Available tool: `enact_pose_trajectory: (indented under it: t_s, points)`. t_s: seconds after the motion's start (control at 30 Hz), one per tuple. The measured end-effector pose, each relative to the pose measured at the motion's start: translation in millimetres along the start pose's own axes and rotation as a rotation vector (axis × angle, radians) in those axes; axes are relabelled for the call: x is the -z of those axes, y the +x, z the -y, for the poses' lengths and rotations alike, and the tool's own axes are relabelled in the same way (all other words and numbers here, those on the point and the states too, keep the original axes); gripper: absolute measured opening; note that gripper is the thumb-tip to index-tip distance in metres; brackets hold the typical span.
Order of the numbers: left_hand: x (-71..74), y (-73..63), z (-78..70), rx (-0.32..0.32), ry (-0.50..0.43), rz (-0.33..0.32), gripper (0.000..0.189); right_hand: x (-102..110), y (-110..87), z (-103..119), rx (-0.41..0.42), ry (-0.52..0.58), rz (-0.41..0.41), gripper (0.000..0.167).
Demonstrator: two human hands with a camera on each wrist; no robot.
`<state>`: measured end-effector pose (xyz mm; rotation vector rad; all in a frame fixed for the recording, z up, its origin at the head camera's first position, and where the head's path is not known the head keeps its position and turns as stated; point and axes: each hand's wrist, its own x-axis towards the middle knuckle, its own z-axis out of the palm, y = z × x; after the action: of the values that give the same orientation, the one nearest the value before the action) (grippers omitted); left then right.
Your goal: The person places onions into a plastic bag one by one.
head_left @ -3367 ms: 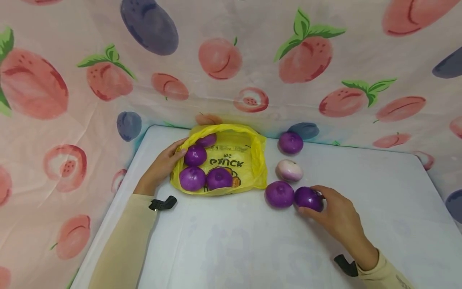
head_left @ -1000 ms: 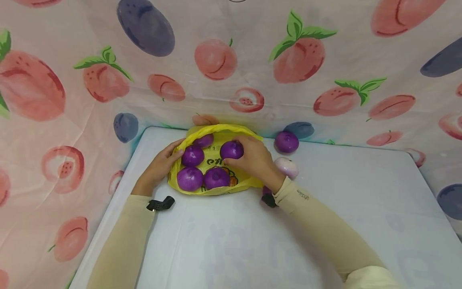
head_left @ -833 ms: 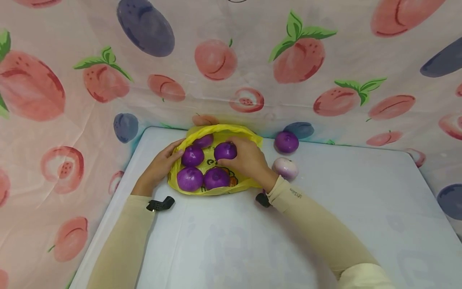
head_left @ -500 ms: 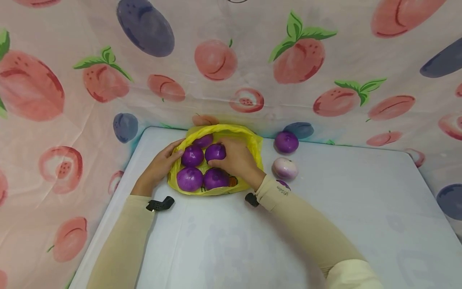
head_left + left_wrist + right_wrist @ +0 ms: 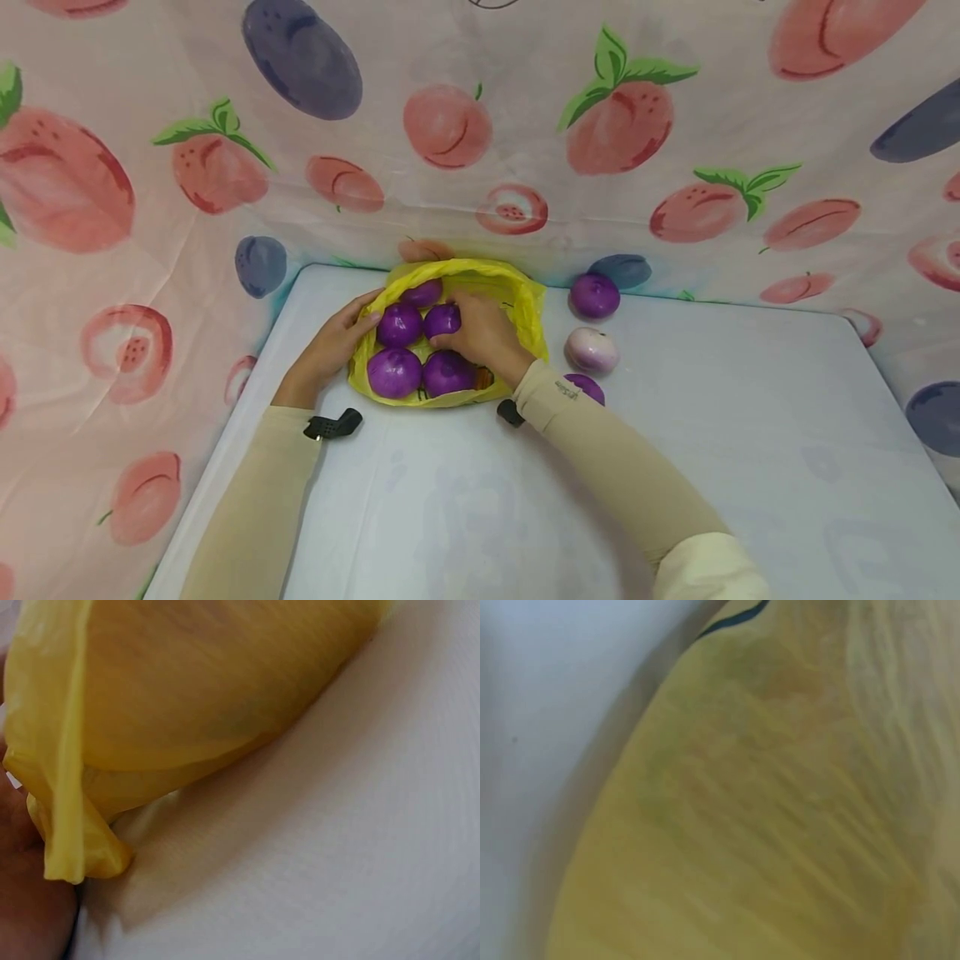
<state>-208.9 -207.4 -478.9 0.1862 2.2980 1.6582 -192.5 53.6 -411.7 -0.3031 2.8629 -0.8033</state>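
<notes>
A yellow plastic bag [image 5: 525, 329] lies on the table with its mouth spread toward me. Several purple onions rest inside it, among them one at the front left [image 5: 394, 372]. My left hand [image 5: 330, 346] grips the bag's left rim, thumb over the edge; the left wrist view shows the bag's folded plastic [image 5: 187, 697] by the hand. My right hand [image 5: 483, 333] reaches into the bag and holds a purple onion [image 5: 442, 321] between thumb and fingers, beside the other onions. In the right wrist view the bag's outer side [image 5: 727, 825] fills most of the picture.
Right of the bag stand a purple onion [image 5: 595, 296] at the back and a pale pinkish-white onion [image 5: 592, 350]. Another purple onion [image 5: 585, 387] is partly covered by my right sleeve. A fruit-print cloth [image 5: 510, 125] hangs behind the white table [image 5: 420, 500].
My right hand picked up the purple onion from the table's right and carried it left into the bag, lastly moving it further left. The left hand kept its place on the rim.
</notes>
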Motion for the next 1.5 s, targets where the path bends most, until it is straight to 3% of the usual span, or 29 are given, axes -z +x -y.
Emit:
enact_pose_trajectory:
  t_s: [0.3,1.0,1.5]
  points:
    - [-0.2,0.9,1.3,-0.006,-0.028,0.008,0.059,-6,5.4,-2,-0.035,-0.021,0.011,0.063]
    - [-1.2,-0.5,-0.5,0.007,-0.022,-0.003,0.057,-11,8.9,-6,-0.014,-0.009,0.025,0.067]
    - [-2.2,-0.6,-1.8,0.019,-0.036,-0.005,0.057,2,4.5,-3,0.008,0.072,0.044,0.076]
